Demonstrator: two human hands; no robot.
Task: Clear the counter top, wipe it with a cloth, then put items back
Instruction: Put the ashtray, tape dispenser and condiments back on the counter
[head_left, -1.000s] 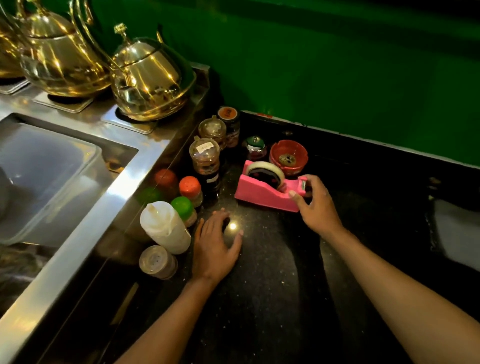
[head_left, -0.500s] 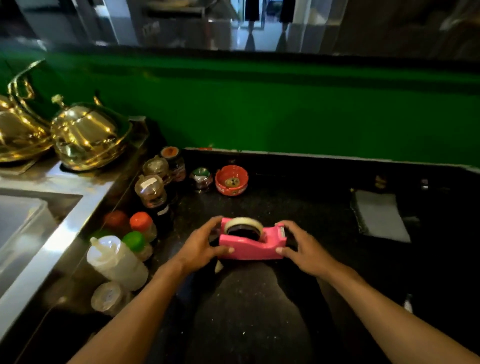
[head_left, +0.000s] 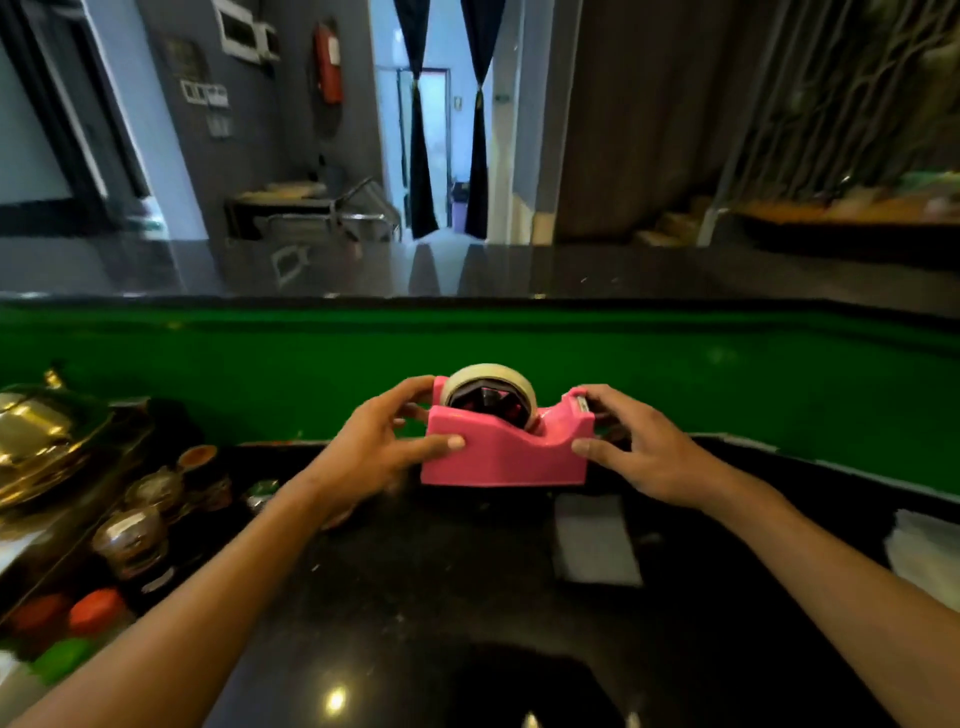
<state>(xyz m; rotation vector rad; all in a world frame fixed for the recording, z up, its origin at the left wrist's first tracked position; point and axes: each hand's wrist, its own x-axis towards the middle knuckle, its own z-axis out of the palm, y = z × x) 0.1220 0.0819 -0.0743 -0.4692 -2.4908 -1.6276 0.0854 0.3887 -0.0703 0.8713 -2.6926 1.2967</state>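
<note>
A pink tape dispenser (head_left: 506, 454) with a cream roll of tape is held up above the black counter top (head_left: 467, 613), in front of the green wall. My left hand (head_left: 371, 457) grips its left end and my right hand (head_left: 641, 449) grips its right end by the cutter. A grey folded cloth (head_left: 595, 540) lies flat on the counter below my right hand.
Spice jars (head_left: 132, 538) and bottles with orange and green caps (head_left: 96, 610) crowd the counter's left side beside a golden kettle (head_left: 47, 441). A white cloth or paper (head_left: 924, 556) lies at the right edge. A raised glossy ledge (head_left: 623, 275) tops the green wall.
Both hands have lifted the tape dispenser off the counter and raised it toward the green wall. My view has tilted up, so the room beyond the ledge shows.
</note>
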